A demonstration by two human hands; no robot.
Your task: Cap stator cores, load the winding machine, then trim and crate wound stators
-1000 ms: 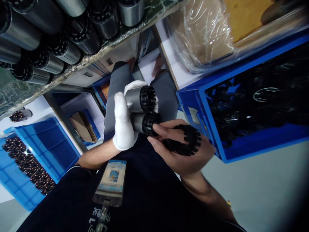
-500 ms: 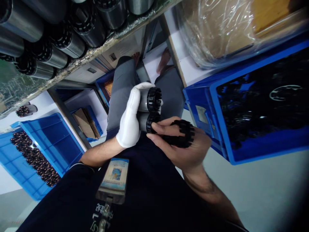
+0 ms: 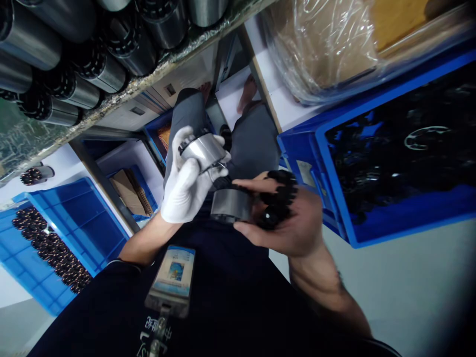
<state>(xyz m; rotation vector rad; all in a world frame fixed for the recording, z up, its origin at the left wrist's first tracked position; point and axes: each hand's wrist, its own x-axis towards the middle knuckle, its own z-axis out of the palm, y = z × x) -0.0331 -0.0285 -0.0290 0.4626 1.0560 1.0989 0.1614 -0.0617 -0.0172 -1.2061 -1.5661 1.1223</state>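
My left hand (image 3: 186, 191), in a white glove, is closed around a silvery stator core (image 3: 206, 151) with a black toothed end, tilted above my lap. Just below it and nearer my body, a second stator core (image 3: 231, 204) is gripped between the thumb and fingers of my bare right hand (image 3: 297, 223). Black plastic toothed rings (image 3: 282, 191) are also tucked in my right palm; how many cannot be told. The two cores are close together, and whether they touch is unclear.
A bench (image 3: 159, 74) at upper left bears several stator cores (image 3: 130, 47). On the right a blue crate (image 3: 320, 144) contains black plastic parts, beside a plastic-wrapped carton (image 3: 320, 49). Lower left, a blue bin (image 3: 92, 213) stands by copper-wound parts (image 3: 48, 248).
The two cores, side by side in my left hand before, are now apart. My right hand has taken one, and my left hand has turned the other so its metal side shows.
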